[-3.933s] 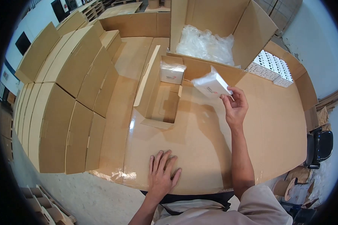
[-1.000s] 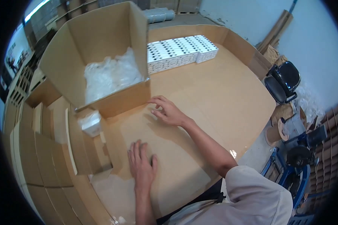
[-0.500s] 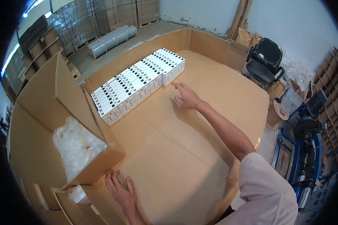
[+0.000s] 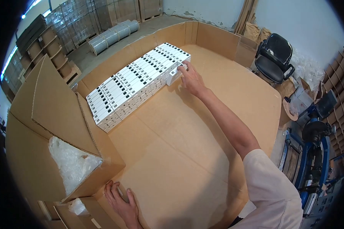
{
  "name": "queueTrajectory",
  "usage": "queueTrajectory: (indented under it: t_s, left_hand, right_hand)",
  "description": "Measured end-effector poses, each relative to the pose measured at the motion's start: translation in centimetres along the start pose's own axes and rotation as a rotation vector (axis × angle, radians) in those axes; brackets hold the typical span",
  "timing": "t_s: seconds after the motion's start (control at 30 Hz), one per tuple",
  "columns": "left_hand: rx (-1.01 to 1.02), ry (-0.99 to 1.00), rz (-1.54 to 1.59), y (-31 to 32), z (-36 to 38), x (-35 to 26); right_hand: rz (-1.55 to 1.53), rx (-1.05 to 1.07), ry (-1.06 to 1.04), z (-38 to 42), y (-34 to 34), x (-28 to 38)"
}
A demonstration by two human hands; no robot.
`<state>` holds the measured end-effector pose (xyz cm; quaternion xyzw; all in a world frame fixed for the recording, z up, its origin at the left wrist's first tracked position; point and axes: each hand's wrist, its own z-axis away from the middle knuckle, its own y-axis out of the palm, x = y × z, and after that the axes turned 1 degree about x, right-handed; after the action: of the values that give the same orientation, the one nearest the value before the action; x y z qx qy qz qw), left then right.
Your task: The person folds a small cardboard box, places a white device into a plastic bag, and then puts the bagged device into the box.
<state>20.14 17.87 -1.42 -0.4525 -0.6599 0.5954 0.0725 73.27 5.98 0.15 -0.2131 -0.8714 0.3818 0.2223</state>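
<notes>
A long row of white rectangular pieces with dark and grey slots lies packed side by side on the cardboard-covered table. At the right part of its near side, one white piece juts out from the row. My right hand reaches over this piece, thumb and fingers closed around its right end; the fingertips are partly hidden. My left hand rests on the cardboard at the near left, fingers somewhat spread, holding nothing. Close beside it stands a cardboard box.
Clear plastic bags fill the box at left. A cardboard wall edges the table's far side. Beyond the right edge are a black chair and blue-framed machinery. Wrapped rolls lie on the floor behind.
My right hand has moved forward from above the bare cardboard onto the jutting white piece, and its fingers have closed there. My left hand stays in place. The view has shifted slightly.
</notes>
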Motion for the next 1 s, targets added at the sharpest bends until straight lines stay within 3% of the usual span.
queueTrajectory:
  t_s: [0.37,0.5,0.7,1.0]
  left_hand:
    - [-0.043,0.013,0.012,0.3,0.2,-0.1]
    - [-0.059,0.054,-0.003,-0.1,0.2,-0.3]
    - [-0.077,0.046,0.084,-0.5,0.8,0.3]
    - [-0.056,-0.078,0.520,-1.9,3.9,1.9]
  right_hand:
    - [0.081,0.133,-0.216,-0.7,-3.0,-2.3]
    - [-0.038,0.285,0.043,2.4,-6.9,2.9]
    - [-0.309,0.234,0.084,8.9,-8.9,11.2]
    - [-0.645,0.269,0.173,16.2,-10.0,23.4]
